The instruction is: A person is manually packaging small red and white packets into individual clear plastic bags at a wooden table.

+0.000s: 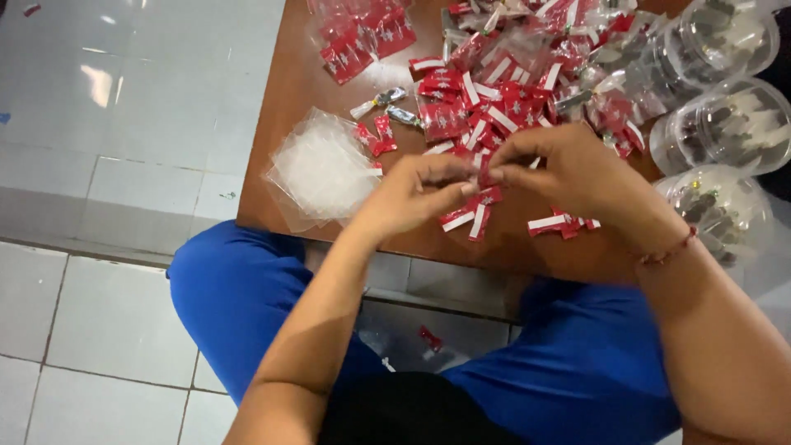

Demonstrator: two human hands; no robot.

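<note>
My left hand [416, 194] and my right hand [568, 169] meet over the near part of a low brown table [284, 91]. Both pinch a small red and white wrapped candy [488, 175] between their fingertips. Just below the hands lie a few loose red and white candies [470, 218], with more [560, 224] under my right wrist. A big heap of the same candies [494, 107] covers the table beyond the hands. A stack of small clear plastic bags [321, 169] lies to the left of my left hand.
Clear plastic jars [725, 124] with dark contents stand along the table's right side. Filled red candy bags [362, 37] lie at the far end. One red candy [428, 338] rests on the white tiled floor between my blue-trousered knees.
</note>
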